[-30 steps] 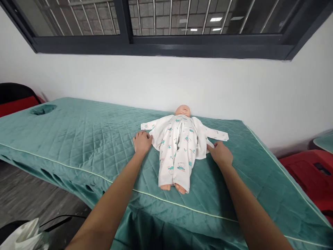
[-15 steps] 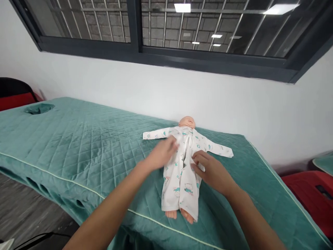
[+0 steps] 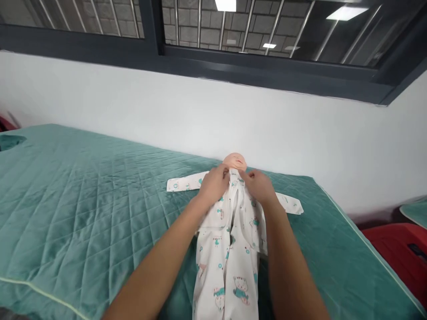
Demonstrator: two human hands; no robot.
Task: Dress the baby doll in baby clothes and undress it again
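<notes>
A baby doll (image 3: 235, 161) lies on its back, its head toward the wall and its sleeves stretched out to the sides. It wears a white printed pajama top (image 3: 218, 215) and matching pants (image 3: 240, 284); the front edges of the top part in a narrow gap down the chest. My left hand (image 3: 214, 183) is closed at the collar on the left, just under the doll's chin. Opposite it, my right hand (image 3: 259, 184) pinches the collar on the right. The fingertips partly hide the neckline. The doll's feet are out of view.
Under the doll is a massage bed with a green quilted cover (image 3: 110, 209), set against a white wall (image 3: 133, 102). Above runs a dark window frame (image 3: 267, 75). A red object (image 3: 395, 249) stands beyond the bed's right edge.
Both hands have moved up from the doll's chest and side to the collar and closed there. My view has come closer, and the doll's feet have left the picture.
</notes>
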